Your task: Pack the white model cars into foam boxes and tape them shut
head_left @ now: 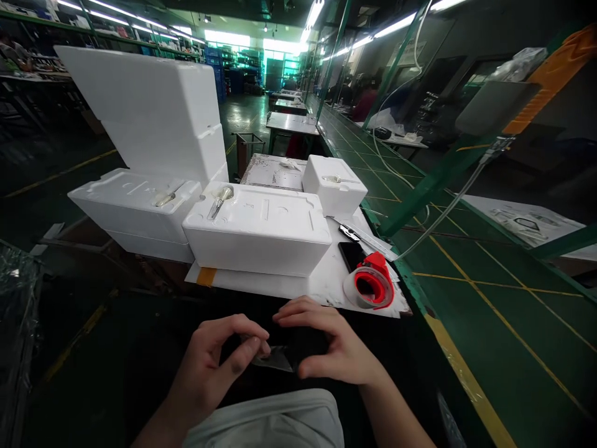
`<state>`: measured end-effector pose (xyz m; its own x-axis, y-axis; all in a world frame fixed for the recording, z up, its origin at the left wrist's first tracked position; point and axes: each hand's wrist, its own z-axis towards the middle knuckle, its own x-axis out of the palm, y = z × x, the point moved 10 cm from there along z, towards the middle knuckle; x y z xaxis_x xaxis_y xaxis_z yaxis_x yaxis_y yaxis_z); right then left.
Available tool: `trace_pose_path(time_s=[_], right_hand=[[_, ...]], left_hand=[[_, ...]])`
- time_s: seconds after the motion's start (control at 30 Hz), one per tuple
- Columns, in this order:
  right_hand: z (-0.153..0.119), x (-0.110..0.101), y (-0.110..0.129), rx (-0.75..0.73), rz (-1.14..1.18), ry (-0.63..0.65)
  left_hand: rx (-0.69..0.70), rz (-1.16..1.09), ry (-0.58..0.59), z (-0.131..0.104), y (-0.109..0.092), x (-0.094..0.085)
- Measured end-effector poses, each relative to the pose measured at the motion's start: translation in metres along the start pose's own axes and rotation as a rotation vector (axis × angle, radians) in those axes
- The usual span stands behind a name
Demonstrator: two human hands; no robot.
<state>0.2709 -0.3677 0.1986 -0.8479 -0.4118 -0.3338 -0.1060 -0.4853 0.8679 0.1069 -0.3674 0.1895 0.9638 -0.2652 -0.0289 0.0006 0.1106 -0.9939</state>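
Note:
Low in front of my body, my left hand (224, 358) is closed in a pinch on a small clear plastic piece (278, 359), which looks like a bag or film. Its far end points toward my right hand (333, 342), whose thumb and fingers are spread apart with nothing visible between them. Just beyond both hands, a white foam box (256, 242) stands on the table, with a shiny metal part in a clear wrapping (221, 202) lying on its lid. What lies inside my left fingers is mostly hidden.
A tape dispenser (383, 280), a dark phone (351, 254) and a black utility knife (349, 233) lie on the white tabletop (321, 281) at right. More foam boxes stand left (125, 211) and behind (334, 183), with a tall stack (153, 106). A green post (429, 186) rises at right.

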Motion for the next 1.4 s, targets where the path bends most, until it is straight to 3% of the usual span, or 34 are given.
trace_pose_path(time_s=[0.17, 0.3, 0.43, 0.77, 1.2, 1.4], right_hand=[[0.002, 0.031, -0.044, 0.195, 0.214, 0.122], [-0.011, 0.040, -0.077, 0.409, 0.390, 0.097], [-0.018, 0.042, -0.092, 0.506, 0.442, 0.053], [-0.014, 0.007, -0.095, 0.404, 0.442, -0.259], [-0.010, 0.004, -0.081, 0.241, 0.442, -0.304], [-0.012, 0.002, -0.081, 0.251, 0.392, -0.310]], left_hand=[[-0.050, 0.004, -0.044, -0.005, 0.007, -0.013], [-0.116, 0.010, -0.119, -0.008, 0.017, -0.027], [-0.134, 0.037, -0.183, -0.008, 0.022, -0.032], [-0.005, 0.186, -0.269, -0.007, 0.018, -0.034], [-0.043, 0.056, -0.245, -0.010, 0.020, -0.046], [-0.051, 0.040, -0.234, -0.010, 0.022, -0.047]])
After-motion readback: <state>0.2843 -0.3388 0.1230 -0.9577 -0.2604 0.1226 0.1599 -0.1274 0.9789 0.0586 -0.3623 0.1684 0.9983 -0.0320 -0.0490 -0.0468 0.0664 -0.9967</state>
